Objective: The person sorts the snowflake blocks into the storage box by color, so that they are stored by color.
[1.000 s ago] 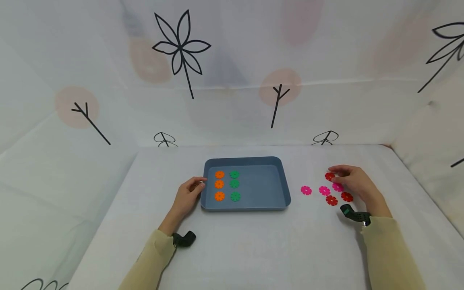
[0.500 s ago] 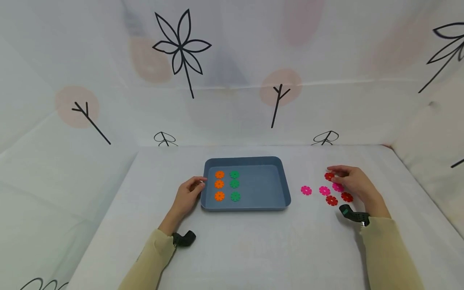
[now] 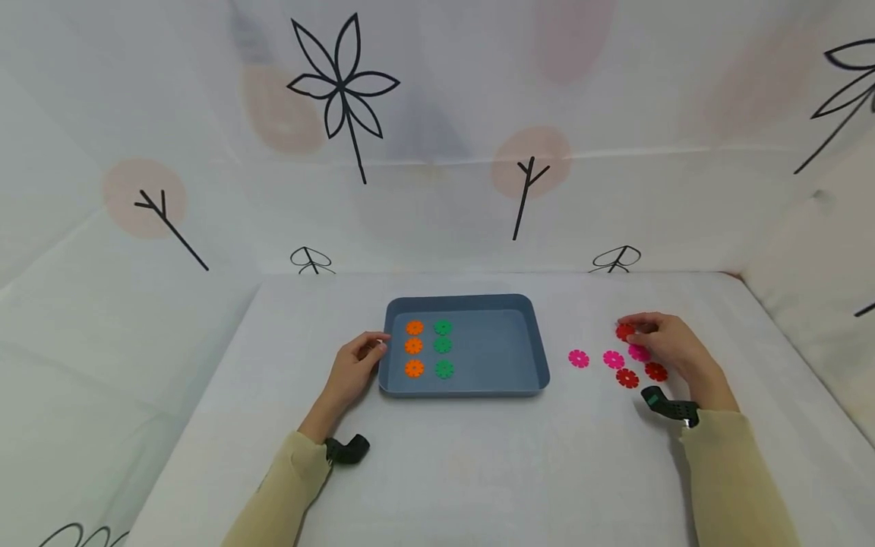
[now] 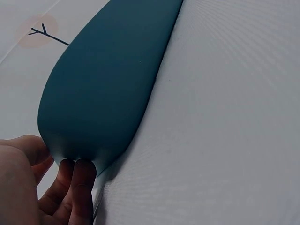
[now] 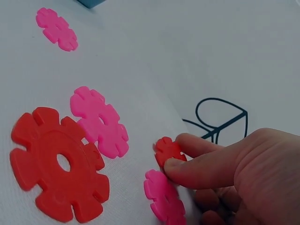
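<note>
In the head view my right hand pinches a red notched interlocking disc between thumb and forefinger. The right wrist view shows that red disc tilted in the fingertips, near a pink disc. Other pink discs and red discs lie flat around this hand. My left hand touches the left end of the blue-grey tray. In the left wrist view, fingertips rest against the outside of the tray wall. Inside the tray are a column of orange discs and one of green discs.
A white cloth covers the table. Patterned white fabric hangs at the back and sides. Each wrist wears a black camera band, such as the right one. One pink disc lies between tray and right hand.
The red disc in my right fingertips has tilted and shifted slightly. My left hand and the tray stay in place.
</note>
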Demonstrator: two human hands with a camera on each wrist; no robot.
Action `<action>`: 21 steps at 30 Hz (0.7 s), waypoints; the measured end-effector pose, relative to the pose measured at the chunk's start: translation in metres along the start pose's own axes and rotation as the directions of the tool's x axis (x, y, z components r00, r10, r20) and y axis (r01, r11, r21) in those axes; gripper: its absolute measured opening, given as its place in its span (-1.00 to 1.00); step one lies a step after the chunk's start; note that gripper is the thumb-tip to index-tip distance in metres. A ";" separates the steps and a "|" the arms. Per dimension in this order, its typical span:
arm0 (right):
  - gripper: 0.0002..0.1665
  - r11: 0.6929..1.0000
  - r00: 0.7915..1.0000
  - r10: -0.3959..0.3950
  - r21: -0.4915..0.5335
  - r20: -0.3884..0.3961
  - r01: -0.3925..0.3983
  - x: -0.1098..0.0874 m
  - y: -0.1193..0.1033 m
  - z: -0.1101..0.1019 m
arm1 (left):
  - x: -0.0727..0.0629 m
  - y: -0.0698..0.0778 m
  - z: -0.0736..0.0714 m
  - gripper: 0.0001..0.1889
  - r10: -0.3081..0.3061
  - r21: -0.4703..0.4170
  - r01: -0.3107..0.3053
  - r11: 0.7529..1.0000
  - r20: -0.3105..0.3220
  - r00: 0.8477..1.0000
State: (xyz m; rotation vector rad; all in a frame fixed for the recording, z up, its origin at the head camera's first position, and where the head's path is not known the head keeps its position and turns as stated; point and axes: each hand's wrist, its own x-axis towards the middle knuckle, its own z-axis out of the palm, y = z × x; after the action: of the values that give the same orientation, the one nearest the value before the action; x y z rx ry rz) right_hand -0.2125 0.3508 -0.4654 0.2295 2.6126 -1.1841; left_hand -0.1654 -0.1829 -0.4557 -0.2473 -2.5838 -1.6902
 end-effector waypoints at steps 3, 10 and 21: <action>-0.38 1.000 1.000 0.006 0.008 -0.001 -0.006 0.000 0.000 0.001 | -0.001 0.001 -0.001 -0.73 -0.001 0.000 0.001 1.000 0.003 1.000; -0.34 1.000 1.000 -0.012 0.020 -0.010 0.013 0.001 0.003 0.002 | -0.002 0.000 -0.001 -0.74 0.004 -0.004 -0.004 1.000 -0.007 1.000; -0.40 0.997 0.999 0.016 0.071 -0.046 -0.013 0.006 -0.003 -0.003 | -0.001 -0.001 0.001 -0.76 0.023 0.005 -0.023 1.000 -0.016 1.000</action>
State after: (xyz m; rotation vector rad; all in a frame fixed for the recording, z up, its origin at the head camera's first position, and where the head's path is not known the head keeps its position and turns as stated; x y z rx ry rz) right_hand -0.2197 0.3508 -0.4630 0.2927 2.6066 -1.2824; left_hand -0.1645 -0.1824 -0.4566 -0.2613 -2.5626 -1.6718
